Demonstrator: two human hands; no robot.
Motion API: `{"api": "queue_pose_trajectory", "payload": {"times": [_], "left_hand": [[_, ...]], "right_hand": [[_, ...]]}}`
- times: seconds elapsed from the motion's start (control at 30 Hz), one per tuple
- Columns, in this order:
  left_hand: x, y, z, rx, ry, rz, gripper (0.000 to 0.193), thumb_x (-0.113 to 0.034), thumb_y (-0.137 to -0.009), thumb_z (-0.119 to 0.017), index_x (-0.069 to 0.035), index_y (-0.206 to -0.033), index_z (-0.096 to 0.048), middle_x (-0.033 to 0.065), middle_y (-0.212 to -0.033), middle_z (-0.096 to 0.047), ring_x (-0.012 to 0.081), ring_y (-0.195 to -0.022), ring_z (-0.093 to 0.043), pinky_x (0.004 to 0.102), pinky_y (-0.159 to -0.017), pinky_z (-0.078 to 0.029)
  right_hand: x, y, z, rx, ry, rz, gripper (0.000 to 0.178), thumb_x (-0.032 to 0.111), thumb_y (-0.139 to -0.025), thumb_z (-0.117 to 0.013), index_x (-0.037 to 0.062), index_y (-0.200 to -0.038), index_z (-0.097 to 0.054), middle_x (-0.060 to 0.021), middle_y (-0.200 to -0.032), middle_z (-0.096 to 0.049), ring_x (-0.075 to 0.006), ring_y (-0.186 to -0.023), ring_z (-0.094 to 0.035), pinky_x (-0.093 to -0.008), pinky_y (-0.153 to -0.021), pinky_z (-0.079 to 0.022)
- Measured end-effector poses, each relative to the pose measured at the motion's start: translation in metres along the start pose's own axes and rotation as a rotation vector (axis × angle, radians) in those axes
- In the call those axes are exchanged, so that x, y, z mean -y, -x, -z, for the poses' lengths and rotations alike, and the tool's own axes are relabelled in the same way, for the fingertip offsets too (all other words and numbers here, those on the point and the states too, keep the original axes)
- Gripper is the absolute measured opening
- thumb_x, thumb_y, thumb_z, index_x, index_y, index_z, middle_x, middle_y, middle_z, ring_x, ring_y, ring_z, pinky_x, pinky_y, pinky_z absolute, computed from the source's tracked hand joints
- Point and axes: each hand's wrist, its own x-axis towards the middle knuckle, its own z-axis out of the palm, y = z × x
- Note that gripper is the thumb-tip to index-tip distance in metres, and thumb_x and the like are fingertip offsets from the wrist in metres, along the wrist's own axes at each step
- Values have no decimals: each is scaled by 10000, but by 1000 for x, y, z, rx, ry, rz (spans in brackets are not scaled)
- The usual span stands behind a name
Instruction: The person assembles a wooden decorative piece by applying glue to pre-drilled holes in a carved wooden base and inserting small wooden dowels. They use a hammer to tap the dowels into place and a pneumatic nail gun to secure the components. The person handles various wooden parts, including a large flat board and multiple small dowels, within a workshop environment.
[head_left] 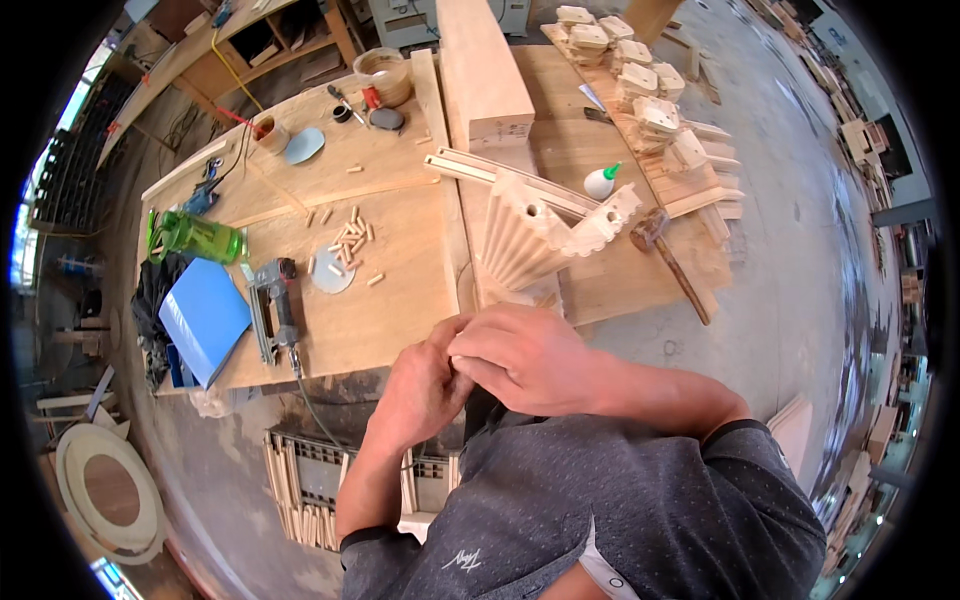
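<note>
My left hand (422, 388) and my right hand (525, 352) meet in front of my chest, at the near edge of the workbench (370, 345). Both have their fingers curled and pressed together; anything between them is hidden. Just beyond them, a fluted wooden carving (518, 245) with two holes in its pale end faces leans against grooved wooden strips (520, 180). Close to it are a white glue bottle (600, 183) with a green tip and a wooden mallet (672, 265). A pile of short wooden dowels (350, 240) lies left of the carving, some on a grey disc (326, 280).
A nail gun (280, 310) with a hose, a blue folder (205, 318) and a green bottle (200, 237) sit at the bench's left. A thick wooden beam (485, 80) runs toward the back. Several carved blocks (655, 118) line the far right. Slats (300, 515) stand below the bench.
</note>
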Motion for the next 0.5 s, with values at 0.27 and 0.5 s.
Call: {"api": "queue_pose_trajectory", "payload": {"times": [0.27,0.5], "left_hand": [[14,-25,0,-149,1128,276,146,-207,-1053,-519,-73,-1077,-569,66,-923,-599,86,-694,-488,168,-435,-284],[3,-39,4,-354,1003,-60,206,-184,-1081,-519,-39,-1193,-612,149,-1113,-723,95,-873,-623,140,-459,-340]], "right_hand": [[11,-2,128,-507,98,-439,122,119,-944,-696,16,-1010,-704,-97,-868,-697,-206,-791,-647,-343,-726,-517],[-7,-3,138,-400,243,-269,104,97,-941,-677,8,-993,-692,-109,-831,-667,-249,-762,-632,-354,-717,-501]]}}
